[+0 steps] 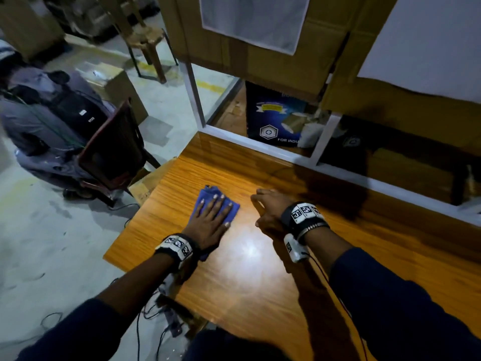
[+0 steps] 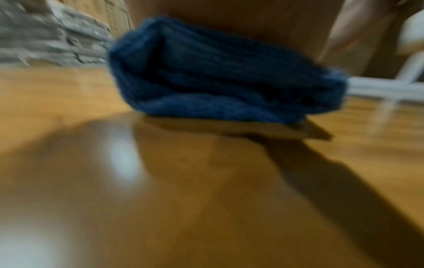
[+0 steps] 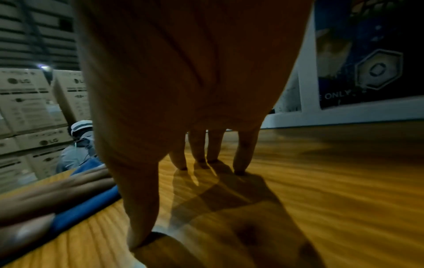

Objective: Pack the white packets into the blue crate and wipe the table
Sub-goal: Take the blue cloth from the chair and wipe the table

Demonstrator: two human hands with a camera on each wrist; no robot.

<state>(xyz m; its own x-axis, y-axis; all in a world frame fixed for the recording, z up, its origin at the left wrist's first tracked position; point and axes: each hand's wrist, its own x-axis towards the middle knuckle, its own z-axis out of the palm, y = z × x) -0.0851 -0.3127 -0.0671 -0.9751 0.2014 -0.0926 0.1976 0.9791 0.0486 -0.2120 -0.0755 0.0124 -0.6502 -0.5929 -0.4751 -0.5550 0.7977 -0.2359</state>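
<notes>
A folded blue cloth (image 1: 234,208) lies on the wooden table (image 1: 260,269) near its left edge. My left hand (image 1: 212,220) presses flat on the cloth with straight, spread fingers; the left wrist view shows the cloth (image 2: 218,76) bunched under the palm, blurred. My right hand (image 1: 268,207) stands to the right of the cloth, its fingertips (image 3: 239,171) propped on the bare wood, holding nothing. In the right wrist view the cloth (image 3: 87,208) and the left hand's fingers (image 3: 45,192) show at the left. No white packets or blue crate are in view.
A white-framed partition (image 1: 320,142) with a dark blue poster (image 1: 273,121) behind it borders the table's far side. A person (image 1: 39,121) sits on a dark chair (image 1: 114,149) on the floor at the left. Cardboard boxes (image 3: 30,108) are stacked beyond; cables lie under the table's left edge.
</notes>
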